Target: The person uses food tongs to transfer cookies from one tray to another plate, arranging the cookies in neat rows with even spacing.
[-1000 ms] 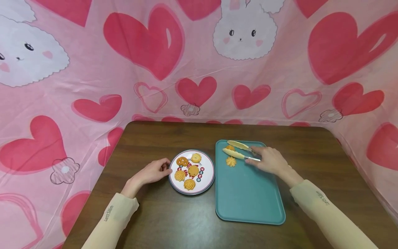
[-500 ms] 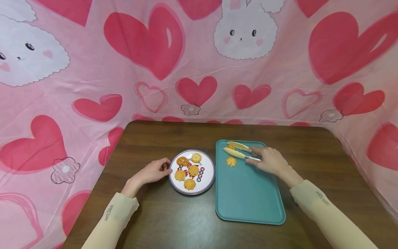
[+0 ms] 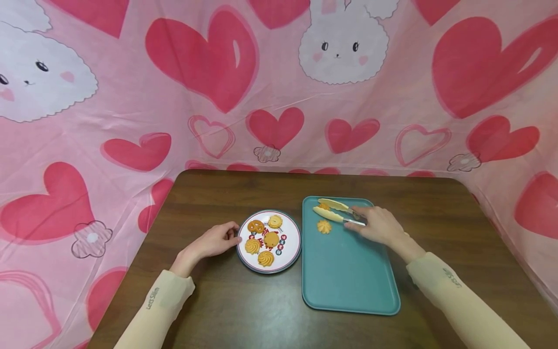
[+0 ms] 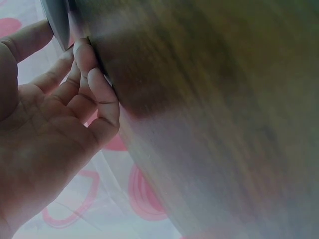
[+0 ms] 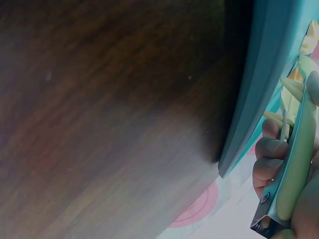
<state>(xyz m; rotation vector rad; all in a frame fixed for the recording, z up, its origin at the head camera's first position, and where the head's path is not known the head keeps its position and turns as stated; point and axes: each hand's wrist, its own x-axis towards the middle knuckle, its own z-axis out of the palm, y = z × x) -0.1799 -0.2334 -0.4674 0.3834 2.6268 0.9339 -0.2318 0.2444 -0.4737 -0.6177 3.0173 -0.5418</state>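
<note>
In the head view my left hand [image 3: 218, 238] holds the left rim of a round white plate [image 3: 289, 228], thumb on the rim and fingers curled beside it. In the left wrist view, thumb and forefinger meet the plate's edge [image 4: 59, 22]. My right hand [image 3: 378, 224] grips the tongs [image 3: 333, 216] over the far end of a teal tray [image 3: 348, 271]. The tongs' cream tips are spread on either side of a golden cookie [image 3: 324, 206], which they partly hide. Just in front lies a flower-shaped cookie [image 3: 324, 226]. The right wrist view shows the tongs' green-coated handle [image 5: 296, 174].
On the plate lie a pretzel-shaped cookie [image 3: 255, 226], a round scalloped cookie [image 3: 275, 221], a plain round one [image 3: 271, 239] and swirled cookies [image 3: 266, 258]. Plate and tray nearly touch on the brown wooden table [image 3: 244, 310]. A pink heart-print cloth [image 3: 279, 92] hangs behind.
</note>
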